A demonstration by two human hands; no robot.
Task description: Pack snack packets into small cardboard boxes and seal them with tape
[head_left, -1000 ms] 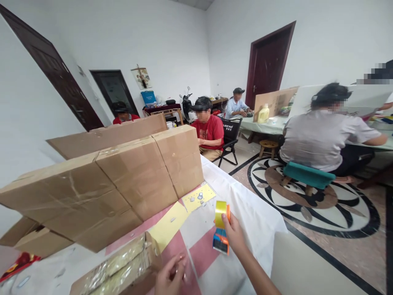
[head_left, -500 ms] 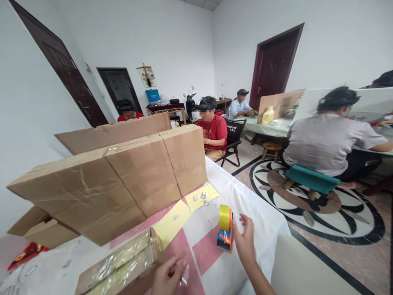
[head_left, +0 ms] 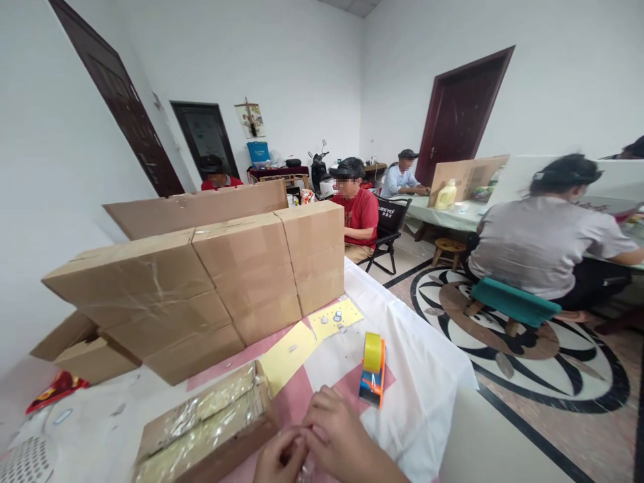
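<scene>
On the cloth-covered table [head_left: 422, 376], beside the taped carton [head_left: 201, 426], left hand [head_left: 276, 459] and right hand [head_left: 335, 436] meet, pinching a clear scrap [head_left: 304, 467], likely flimsy and clingy, best gripped at its edge; a tape dispenser [head_left: 373, 369] stands just beyond.

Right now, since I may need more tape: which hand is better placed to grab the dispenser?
Right, probably. The right hand is nearest the dispenser, which stands untouched on that side; the left hand is farther, beside the box.
</scene>
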